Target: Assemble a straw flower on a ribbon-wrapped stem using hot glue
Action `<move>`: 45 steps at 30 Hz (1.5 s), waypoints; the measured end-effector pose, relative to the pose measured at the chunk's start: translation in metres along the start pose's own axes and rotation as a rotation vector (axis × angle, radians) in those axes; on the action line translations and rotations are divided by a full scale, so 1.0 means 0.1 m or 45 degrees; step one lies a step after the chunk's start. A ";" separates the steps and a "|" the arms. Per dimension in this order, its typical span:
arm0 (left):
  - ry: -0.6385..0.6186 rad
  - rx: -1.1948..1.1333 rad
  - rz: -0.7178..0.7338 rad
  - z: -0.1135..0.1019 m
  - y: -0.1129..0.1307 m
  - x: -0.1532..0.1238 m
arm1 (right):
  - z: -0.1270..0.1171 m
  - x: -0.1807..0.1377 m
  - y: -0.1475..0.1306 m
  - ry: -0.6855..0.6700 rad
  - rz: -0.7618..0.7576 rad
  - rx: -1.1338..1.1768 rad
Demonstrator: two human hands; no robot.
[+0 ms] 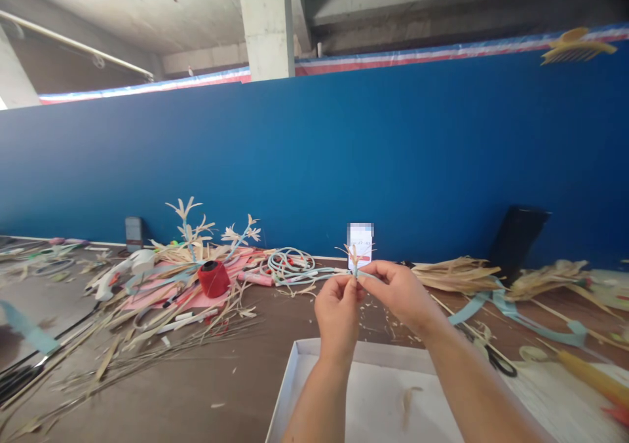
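Observation:
Above the white box, my left hand pinches the stem of a small straw flower, petals up. Light-blue wrapping shows on the stem just below the petals. My right hand is closed beside it, thumb and forefinger on a bit of light-blue tape at the stem. The stem's lower end is hidden behind my fingers. Directly behind the flower a lit phone leans against the blue partition. Finished-looking straw flowers on blue-wrapped stems stand farther left.
The shallow white box lies under my forearms. Left are a red spool, a white glue gun, loose straw and a coiled pale-blue cable. Right are straw bundles, blue ribbon and scissors. A blue partition rises behind.

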State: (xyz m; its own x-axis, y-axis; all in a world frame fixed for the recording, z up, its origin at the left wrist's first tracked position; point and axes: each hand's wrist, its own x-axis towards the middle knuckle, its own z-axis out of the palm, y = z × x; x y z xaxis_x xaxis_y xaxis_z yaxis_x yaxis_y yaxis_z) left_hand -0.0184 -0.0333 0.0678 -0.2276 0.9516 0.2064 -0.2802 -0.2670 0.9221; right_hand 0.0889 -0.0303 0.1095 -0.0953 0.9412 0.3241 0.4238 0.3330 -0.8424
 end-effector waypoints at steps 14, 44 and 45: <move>0.046 0.206 0.077 0.00 -0.05 -0.03 | 0.12 0.05 0.08 0.152 0.136 0.228; -0.313 -0.305 -0.360 0.02 -0.01 -0.01 | -0.03 0.05 0.08 0.003 0.185 0.269; -0.300 -0.307 -0.358 0.02 -0.01 -0.01 | -0.02 0.04 0.08 0.001 0.180 0.262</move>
State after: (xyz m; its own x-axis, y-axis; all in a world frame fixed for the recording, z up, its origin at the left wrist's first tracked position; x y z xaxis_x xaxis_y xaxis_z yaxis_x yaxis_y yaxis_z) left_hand -0.0157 -0.0336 0.0672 0.0994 0.9936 0.0531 -0.5173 0.0060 0.8558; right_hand 0.0936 -0.0236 0.1054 -0.0475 0.9793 0.1969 0.2406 0.2025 -0.9493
